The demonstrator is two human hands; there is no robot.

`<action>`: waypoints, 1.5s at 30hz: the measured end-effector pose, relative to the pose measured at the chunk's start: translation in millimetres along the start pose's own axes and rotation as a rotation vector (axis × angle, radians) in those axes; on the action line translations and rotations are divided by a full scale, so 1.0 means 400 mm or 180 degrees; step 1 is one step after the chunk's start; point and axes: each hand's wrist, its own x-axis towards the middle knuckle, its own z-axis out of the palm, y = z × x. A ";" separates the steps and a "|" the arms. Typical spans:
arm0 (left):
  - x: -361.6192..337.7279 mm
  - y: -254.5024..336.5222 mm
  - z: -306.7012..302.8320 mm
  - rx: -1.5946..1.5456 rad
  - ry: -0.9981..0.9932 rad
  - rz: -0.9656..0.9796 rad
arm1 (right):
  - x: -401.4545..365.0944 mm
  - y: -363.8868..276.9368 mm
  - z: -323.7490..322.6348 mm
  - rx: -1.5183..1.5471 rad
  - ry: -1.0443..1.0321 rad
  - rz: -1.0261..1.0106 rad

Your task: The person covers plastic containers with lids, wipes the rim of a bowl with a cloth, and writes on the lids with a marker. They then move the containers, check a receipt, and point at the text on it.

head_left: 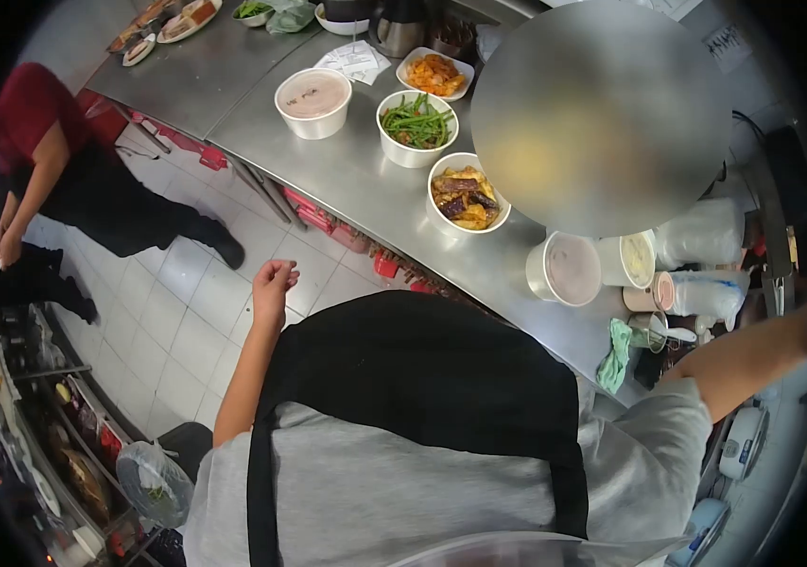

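Left hand [274,282] raised, fingers loosely curled toward the palm, holding nothing; it hangs over the tiled floor [186,321], just off the front edge of the steel counter [347,180]. Right hand lost in the dark margin of the frame, so its grip cannot be told; only the right forearm [753,354] shows, reaching past the counter's right end

Nearest thing to the left hand: white bowl of browned pieces [466,198], uncovered, standing near the counter's front edge, apart from the hand. Judged light, thin-walled and likely soft under a squeeze. Filled close to the rim and looks oily, so best taken low on the wall from two sides, kept level, fingers off the rim

Behind it, toward the back edge: bowl of green beans [416,123], lidded tub [312,97], tray of orange food [434,74], paper slips [354,61]. Toward the right end: covered cups [569,269], green cloth [617,354] draped at the front edge. Another person in a red top [34,113] stands across the floor, well apart
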 end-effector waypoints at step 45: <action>-0.100 0.123 1.006 0.2490 -0.2134 0.3330 | -0.980 0.261 -0.366 0.1788 -0.4732 0.3184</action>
